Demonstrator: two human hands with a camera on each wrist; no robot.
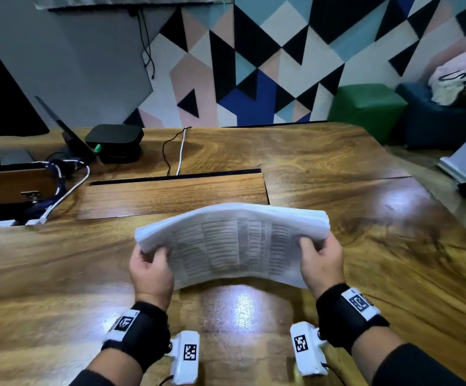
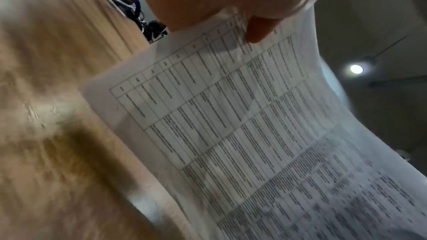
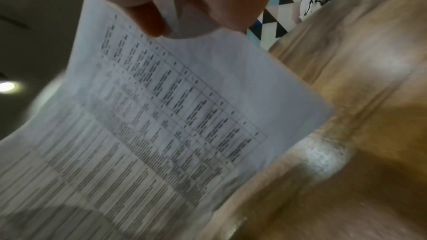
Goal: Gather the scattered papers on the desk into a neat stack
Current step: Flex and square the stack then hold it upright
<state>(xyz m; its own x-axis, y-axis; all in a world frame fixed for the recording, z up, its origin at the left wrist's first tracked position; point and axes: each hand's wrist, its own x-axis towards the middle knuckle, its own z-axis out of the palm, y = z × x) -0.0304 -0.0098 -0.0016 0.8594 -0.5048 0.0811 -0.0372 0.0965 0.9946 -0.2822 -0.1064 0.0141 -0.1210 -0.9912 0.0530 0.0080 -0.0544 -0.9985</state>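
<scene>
A stack of white printed papers (image 1: 232, 243) is held up off the wooden desk (image 1: 337, 168), tilted toward me and bowed upward in the middle. My left hand (image 1: 149, 263) grips its left edge, thumb on the near face. My right hand (image 1: 319, 256) grips its right edge the same way. The left wrist view shows the sheet's table print (image 2: 231, 116) with my left thumb (image 2: 258, 28) pressed on it. In the right wrist view my right thumb (image 3: 148, 19) pinches the paper (image 3: 161, 116) near its top edge. No loose sheet shows on the desk.
A black box (image 1: 115, 142), a laptop (image 1: 64, 129) and tangled cables (image 1: 59, 174) sit at the desk's far left. A cable slot (image 1: 176, 176) crosses the middle. Green (image 1: 365, 107) and dark blue stools (image 1: 438, 121) stand beyond the far right corner.
</scene>
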